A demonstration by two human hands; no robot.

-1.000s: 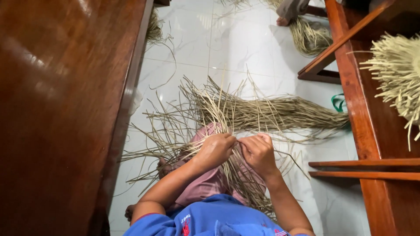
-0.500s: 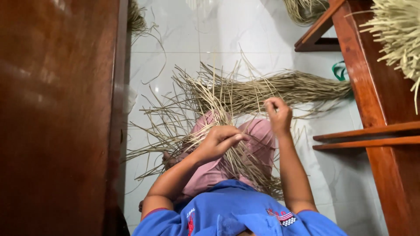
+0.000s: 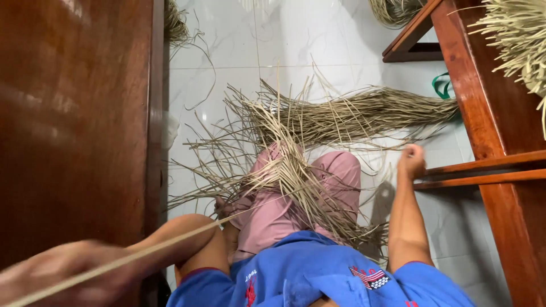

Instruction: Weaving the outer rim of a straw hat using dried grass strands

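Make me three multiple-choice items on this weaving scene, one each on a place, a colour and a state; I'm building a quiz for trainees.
1. Where does the big bundle of dried straw strands lie?
A. on the white tiled floor
B. on the wooden table
C. in a basket

2. What colour are the trousers under the strands on the lap?
A. green
B. pink
C. black

3. What is the left hand doing?
A. resting flat on the floor
B. holding a cup
C. pulling one long strand out to the side

Answers:
1 A, the bundle spreads across the pale tiles.
2 B, pink cloth shows on both knees.
3 C, a single strand runs taut from the lap to the blurred hand.
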